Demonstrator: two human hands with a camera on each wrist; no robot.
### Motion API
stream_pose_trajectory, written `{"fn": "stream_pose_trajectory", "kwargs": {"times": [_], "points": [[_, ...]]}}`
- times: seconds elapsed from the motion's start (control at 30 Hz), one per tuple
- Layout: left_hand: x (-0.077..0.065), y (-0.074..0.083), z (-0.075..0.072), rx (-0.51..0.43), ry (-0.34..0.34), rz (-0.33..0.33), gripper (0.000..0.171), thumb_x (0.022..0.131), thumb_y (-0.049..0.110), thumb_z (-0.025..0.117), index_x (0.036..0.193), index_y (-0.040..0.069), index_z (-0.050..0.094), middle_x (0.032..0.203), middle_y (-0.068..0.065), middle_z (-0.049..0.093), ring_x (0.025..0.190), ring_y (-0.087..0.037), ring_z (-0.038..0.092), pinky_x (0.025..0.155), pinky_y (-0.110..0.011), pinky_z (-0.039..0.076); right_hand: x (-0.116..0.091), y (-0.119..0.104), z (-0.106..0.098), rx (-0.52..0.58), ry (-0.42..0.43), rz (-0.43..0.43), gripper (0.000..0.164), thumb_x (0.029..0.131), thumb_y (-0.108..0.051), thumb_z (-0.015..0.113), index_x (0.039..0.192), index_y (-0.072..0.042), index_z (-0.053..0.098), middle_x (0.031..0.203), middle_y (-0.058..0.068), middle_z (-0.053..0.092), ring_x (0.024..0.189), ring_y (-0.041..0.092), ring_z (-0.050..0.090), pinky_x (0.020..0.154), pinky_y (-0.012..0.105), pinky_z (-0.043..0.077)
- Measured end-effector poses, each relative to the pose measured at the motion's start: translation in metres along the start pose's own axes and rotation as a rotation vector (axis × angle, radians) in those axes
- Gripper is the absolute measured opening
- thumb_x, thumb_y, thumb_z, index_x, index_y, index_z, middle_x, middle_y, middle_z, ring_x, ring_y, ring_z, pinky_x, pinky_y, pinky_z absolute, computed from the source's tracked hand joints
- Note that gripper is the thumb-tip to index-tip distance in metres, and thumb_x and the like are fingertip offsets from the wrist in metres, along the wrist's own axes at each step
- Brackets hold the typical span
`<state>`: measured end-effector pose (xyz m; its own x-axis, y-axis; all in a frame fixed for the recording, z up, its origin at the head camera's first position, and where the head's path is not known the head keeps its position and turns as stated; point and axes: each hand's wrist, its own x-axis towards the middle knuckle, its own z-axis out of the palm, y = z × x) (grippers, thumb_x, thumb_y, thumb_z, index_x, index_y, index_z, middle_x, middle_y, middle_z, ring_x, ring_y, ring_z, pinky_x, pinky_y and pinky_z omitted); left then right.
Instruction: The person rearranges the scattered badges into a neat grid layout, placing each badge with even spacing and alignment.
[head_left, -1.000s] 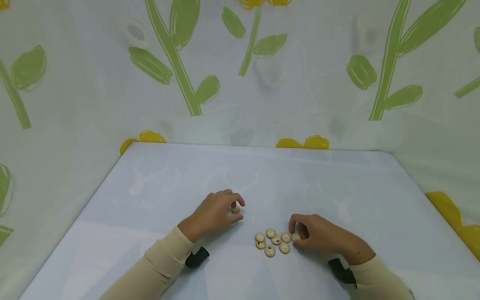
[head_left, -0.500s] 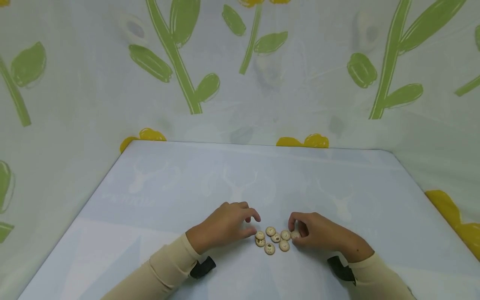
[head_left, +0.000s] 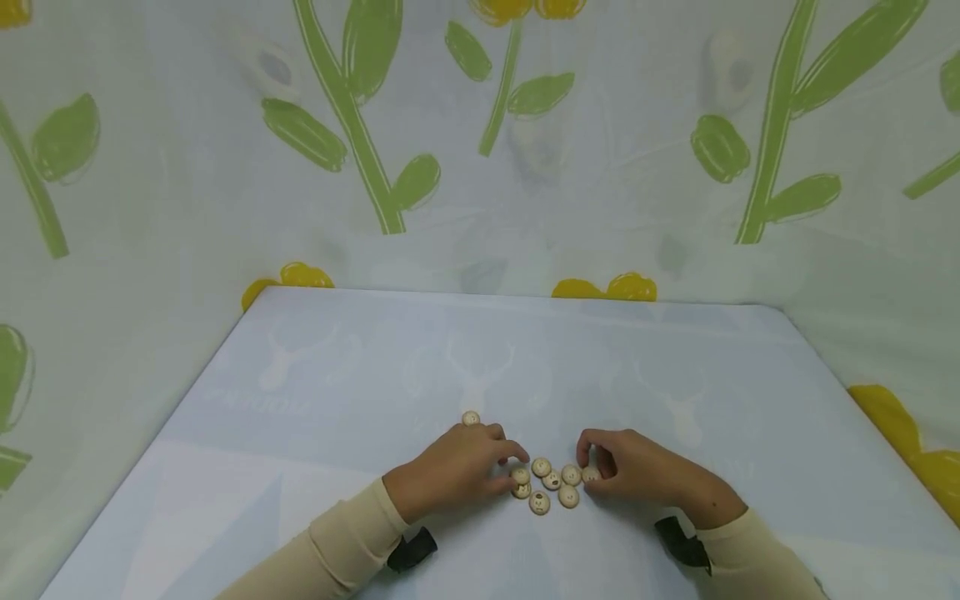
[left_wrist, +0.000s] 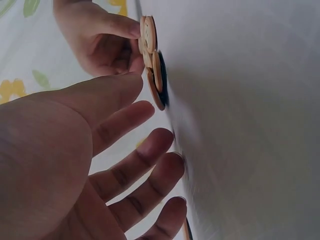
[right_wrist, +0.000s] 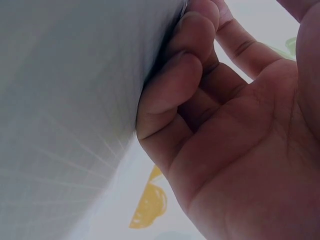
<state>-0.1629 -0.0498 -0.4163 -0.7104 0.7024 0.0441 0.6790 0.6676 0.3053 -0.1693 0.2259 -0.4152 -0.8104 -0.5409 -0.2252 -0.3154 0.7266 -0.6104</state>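
Several small round wooden discs (head_left: 539, 502) with printed faces lie clustered on the table, some overlapping. My left hand (head_left: 457, 473) is at the cluster's left end, thumb and index fingertip beside a disc (head_left: 521, 476) that overlaps another. In the left wrist view its fingers (left_wrist: 165, 170) are spread and loosely bent, close over the tabletop, near the discs (left_wrist: 150, 40). At the right end, my right hand (head_left: 645, 471) pinches a disc (head_left: 592, 474) between thumb and index finger. The right wrist view shows its other fingers (right_wrist: 170, 85) curled against the table; the disc is hidden there.
A single wooden disc (head_left: 470, 417) lies apart, just beyond the left hand's knuckles. The pale table (head_left: 300, 367) ends at a back edge against a cloth (head_left: 600, 192) printed with plants. Dark bands (head_left: 412, 550) sit at both wrists.
My left hand has let go of the lone disc, which stays in place, and moved right and nearer to the cluster's left end. The right hand holds its position.
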Motion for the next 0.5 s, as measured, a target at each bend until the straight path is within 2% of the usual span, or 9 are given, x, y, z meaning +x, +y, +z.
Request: {"fn": "stream_pose_trajectory", "kwargs": {"times": [0.17,0.5], "points": [[0.0000,-0.0007,0.0037,0.022,0.000,0.022,0.027,0.089,0.034,0.074,0.115,0.028,0.074,0.094,0.008,0.065,0.076,0.000,0.052,0.071,-0.023,0.045,-0.0012,0.0009,0.0010,0.009,-0.001,-0.001,0.022,0.084,-0.017,0.078,0.096,-0.020,0.060,0.069,-0.007,0.052,0.061,0.004,0.047,0.055,0.022,0.042],[-0.0011,-0.0005,0.0022,0.025,0.011,0.031,0.024,0.088,0.034,0.075,0.112,0.029,0.076,0.092,0.007,0.064,0.072,0.000,0.047,0.066,-0.019,0.041,0.0006,-0.0006,0.0000,0.010,0.000,-0.011,0.021,0.084,-0.017,0.078,0.096,-0.019,0.060,0.069,-0.007,0.052,0.061,0.003,0.048,0.054,0.022,0.041]]}}
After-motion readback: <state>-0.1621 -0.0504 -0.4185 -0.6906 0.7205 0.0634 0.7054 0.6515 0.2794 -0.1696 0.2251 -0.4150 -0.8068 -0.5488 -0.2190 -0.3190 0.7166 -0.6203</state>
